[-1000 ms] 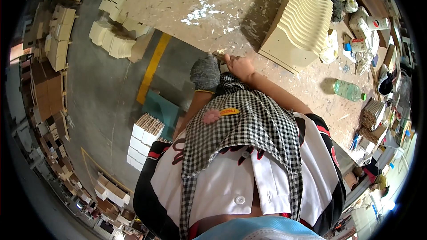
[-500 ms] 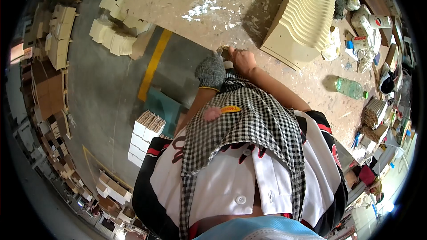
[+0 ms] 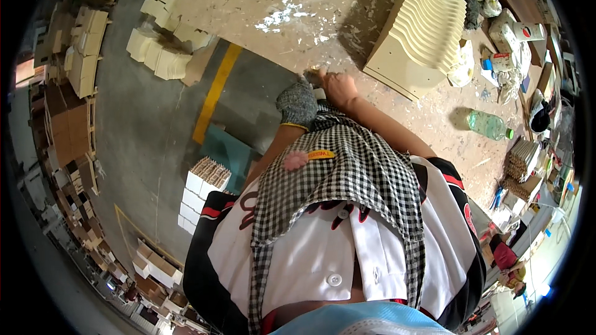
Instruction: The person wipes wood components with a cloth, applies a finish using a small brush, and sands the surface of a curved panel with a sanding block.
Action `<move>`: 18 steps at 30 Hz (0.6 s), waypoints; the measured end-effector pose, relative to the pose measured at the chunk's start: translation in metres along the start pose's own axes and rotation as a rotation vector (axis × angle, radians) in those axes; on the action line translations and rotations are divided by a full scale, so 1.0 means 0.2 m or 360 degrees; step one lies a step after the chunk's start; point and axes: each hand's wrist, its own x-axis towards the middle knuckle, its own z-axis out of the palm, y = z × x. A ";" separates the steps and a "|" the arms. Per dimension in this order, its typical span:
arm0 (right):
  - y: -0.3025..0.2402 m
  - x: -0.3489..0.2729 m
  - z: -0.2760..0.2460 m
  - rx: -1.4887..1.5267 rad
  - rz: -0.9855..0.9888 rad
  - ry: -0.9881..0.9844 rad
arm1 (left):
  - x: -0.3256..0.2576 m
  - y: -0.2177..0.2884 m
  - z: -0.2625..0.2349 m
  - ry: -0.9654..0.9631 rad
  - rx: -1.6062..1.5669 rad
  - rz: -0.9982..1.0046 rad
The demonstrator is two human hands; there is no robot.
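My left hand (image 3: pixel 297 104), in a grey knitted glove with a yellow cuff edge, is closed at the near edge of the worktable (image 3: pixel 248 0). Right beside it my bare right hand (image 3: pixel 339 89) is curled into a closed grip. Between the two hands a small piece with a pale end (image 3: pixel 320 93) shows; the fingers cover most of it, and its kind cannot be made out. Just below hangs a black-and-white checked apron (image 3: pixel 347 167) over my front.
Right of my hands stands a row of wavy-edged cream boards (image 3: pixel 422 31). A green plastic bottle (image 3: pixel 487 124) lies farther right, near cups and wrapped bundles. More cream pieces (image 3: pixel 158 56) are stacked at the left, and white boxes (image 3: pixel 202 192) stand low on the left.
Both hands stay together at the table edge; the left has shifted slightly right and down. The brownish bit between the fingers shows less now.
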 end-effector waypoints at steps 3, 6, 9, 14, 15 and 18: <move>0.01 0.00 -0.01 0.0023 -0.0019 0.0033 | 0.01 0.00 0.02 0.0026 -0.0003 0.0011; 0.02 0.02 0.01 -0.0032 -0.0004 -0.0012 | 0.00 -0.01 0.04 0.0072 -0.0131 0.0016; 0.03 0.03 0.03 -0.0099 0.0073 0.0005 | -0.02 -0.02 0.00 0.0083 -0.0214 0.0056; -0.03 -0.03 0.03 0.0172 -0.0117 0.0047 | -0.02 -0.08 0.07 0.0169 -0.0384 -0.0154; 0.00 -0.05 0.06 0.0082 -0.0029 0.0060 | 0.02 -0.05 0.10 0.0093 -0.0385 -0.0113; 0.03 -0.04 0.11 0.0060 -0.0002 0.0094 | 0.06 -0.02 0.08 0.0008 -0.0383 -0.0088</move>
